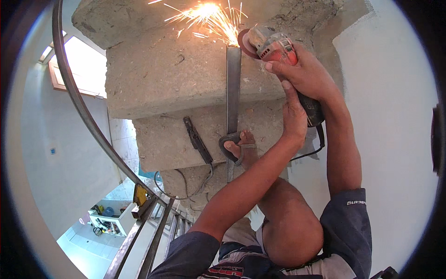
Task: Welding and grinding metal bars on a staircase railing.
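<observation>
Clearly, both hands are busy with one tool, an angle grinder with a red and black body, held above the concrete steps near the top of the view. The right hand is wrapped over the red front part, its thumb lying across the casing. The left hand is closed against the darker rear body, thumb pointing up along it (its other fingers are mostly hidden, so I cannot tell exactly how they sit). The grinder's reddish disc stands at the far end of a dark, straight metal bar, and bright sparks fly from there, up and to the left.

The bar runs from the edge of a step down toward the person, and a foot in a dark sandal rests over its nearer part. From the rear of the grinder a black cord loops down behind the right forearm.

Left of the bar, a black clamp-like tool lies on a lower step, its cable curling beneath it. Farther left, a curved metal rail sweeps down to a railing frame, where a yellow piece sits near the joint. Below that, on the tiled floor, stands a white open container with assorted items. A pale wall fills the right side.
</observation>
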The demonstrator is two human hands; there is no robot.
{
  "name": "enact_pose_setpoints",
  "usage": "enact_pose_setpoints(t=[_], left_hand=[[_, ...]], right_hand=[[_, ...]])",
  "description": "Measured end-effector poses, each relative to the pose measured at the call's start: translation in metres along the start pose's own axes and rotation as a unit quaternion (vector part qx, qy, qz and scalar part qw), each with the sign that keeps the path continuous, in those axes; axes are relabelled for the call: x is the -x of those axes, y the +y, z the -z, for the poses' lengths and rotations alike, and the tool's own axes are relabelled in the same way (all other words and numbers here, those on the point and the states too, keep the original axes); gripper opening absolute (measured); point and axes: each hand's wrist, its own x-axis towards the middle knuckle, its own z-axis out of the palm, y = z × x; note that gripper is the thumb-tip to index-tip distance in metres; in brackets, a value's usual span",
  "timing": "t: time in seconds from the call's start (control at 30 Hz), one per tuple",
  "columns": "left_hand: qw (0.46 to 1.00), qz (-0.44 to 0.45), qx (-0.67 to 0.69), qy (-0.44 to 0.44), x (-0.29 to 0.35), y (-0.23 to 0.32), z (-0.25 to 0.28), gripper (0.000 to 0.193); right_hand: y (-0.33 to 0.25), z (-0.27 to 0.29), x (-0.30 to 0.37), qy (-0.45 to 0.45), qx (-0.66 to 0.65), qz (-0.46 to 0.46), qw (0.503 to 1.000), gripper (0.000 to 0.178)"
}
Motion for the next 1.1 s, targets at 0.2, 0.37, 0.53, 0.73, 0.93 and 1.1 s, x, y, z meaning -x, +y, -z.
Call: enact_pose_setpoints(t=[0.2,0.37,0.53,0.73,0.93,1.1], left_hand=[[0.996,0.077,-0.008,0.049,0.012,0.015,-0.016,0.101],[0.996,0.072,0.037,0.028,0.009,0.015,-0.015,0.104],[0.995,0.08,0.031,0.044,0.015,0.02,-0.019,0.101],[0.995,0.09,0.033,0.032,0.014,0.02,-0.012,0.097],[0.994,0.096,0.033,0.041,0.016,0.025,-0.018,0.094],[0.997,0.055,0.052,0.001,0.013,0.021,-0.013,0.099]], right_hand=[[0.004,0.006,-0.004,-0.006,-0.009,0.001,1.0,0.063],[0.005,0.001,-0.007,0.024,0.073,-0.055,0.996,0.063],[0.005,0.001,-0.008,0.019,0.056,-0.063,0.996,0.067],[-0.003,0.003,-0.005,0.018,0.047,-0.075,0.996,0.069],[0.001,0.005,-0.011,-0.013,0.056,-0.105,0.993,0.072],[-0.014,0.007,-0.008,-0.028,0.043,-0.061,0.997,0.092]])
